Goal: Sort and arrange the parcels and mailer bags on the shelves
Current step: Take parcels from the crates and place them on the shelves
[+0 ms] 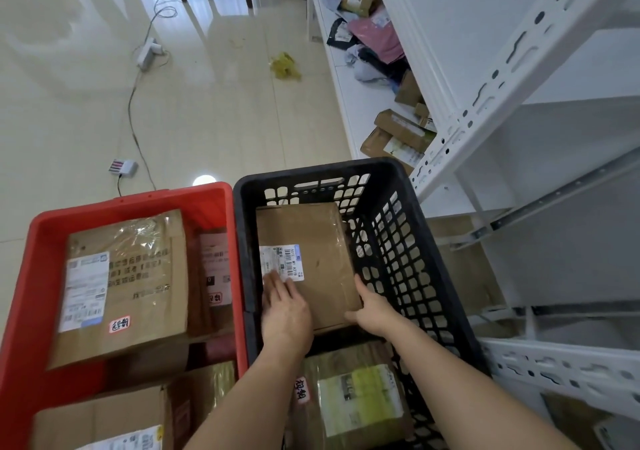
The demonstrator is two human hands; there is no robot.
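Note:
A brown cardboard parcel [311, 255] with a white label lies inside the black perforated crate [398, 228]. My left hand [285, 311] lies flat on its near left corner, fingers straight over the label's edge. My right hand [370, 307] grips the parcel's near right corner, fingers wrapped under the edge. A second taped parcel [360, 397] with a yellow-green label sits nearer me in the same crate. The white metal shelf unit [519, 110] rises to the right.
A red crate [41, 235] on the left holds several cardboard boxes. Parcels and mailer bags [377, 37] lie on the low shelf at upper right. Cables, a power strip [147, 53] and a charger [123, 167] lie on the tiled floor.

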